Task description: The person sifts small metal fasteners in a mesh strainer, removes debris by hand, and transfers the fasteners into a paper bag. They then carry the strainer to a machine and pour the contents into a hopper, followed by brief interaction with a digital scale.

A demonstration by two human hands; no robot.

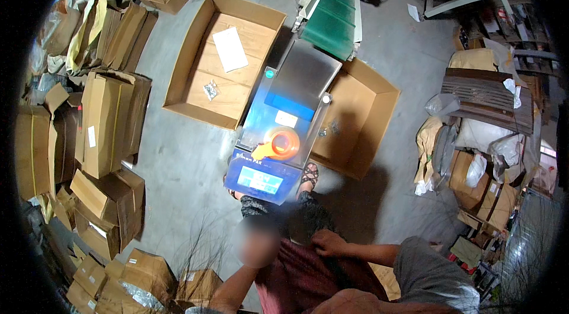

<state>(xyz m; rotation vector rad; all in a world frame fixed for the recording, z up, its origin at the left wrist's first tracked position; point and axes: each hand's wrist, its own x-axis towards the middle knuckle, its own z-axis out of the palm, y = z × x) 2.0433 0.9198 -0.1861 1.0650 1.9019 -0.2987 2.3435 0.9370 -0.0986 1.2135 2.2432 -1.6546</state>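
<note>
My left hand (259, 244) is raised over my lap, and a blur hides its fingers. Closed, with its fingers curled in, my right hand (328, 243) rests by my thigh at the edge of the dark red cloth (290, 272); whatever lies inside it is hidden. In front of my knees stands a metal machine (308, 68) with a blue front panel and a lit screen (261, 180). An orange round scoop-like thing (283, 143) with a yellow-orange handle sits on its near end, apart from both hands.
Open cardboard boxes flank the machine: the left box (198, 53) holds a white sheet (230, 49) and a small clear packet (210, 90); the right box (379, 118) holds small packets (329, 128). A green conveyor belt (333, 18) lies beyond. Stacked cartons (106, 124) line the left.
</note>
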